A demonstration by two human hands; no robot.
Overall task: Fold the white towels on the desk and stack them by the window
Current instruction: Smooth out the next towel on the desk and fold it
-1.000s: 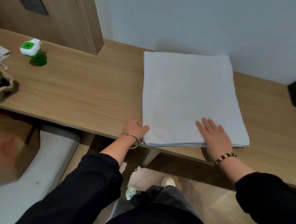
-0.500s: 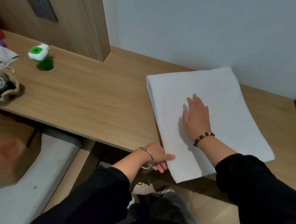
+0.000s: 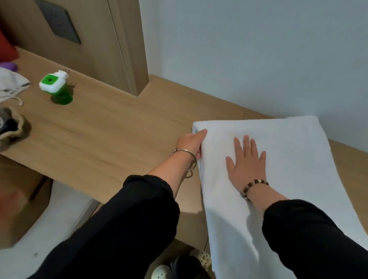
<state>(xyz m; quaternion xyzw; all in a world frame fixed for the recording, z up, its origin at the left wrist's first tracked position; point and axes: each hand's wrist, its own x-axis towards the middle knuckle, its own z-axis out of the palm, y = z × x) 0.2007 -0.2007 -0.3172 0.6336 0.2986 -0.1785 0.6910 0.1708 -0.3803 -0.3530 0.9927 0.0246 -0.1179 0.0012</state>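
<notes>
White towel (image 3: 300, 155) lay on table (image 3: 111, 137), right side, near end hanging off the front edge. L hand (image 3: 190, 143) pinched its left edge; R hand (image 3: 246, 165) flat on top, fingers spread. Prob best: R presses firm so layers don't slip while L squares edges.

Now the left grip (image 3: 190, 142) at the far corner of the towel (image 3: 293, 163), more of it off the desk (image 3: 110, 145)
</notes>
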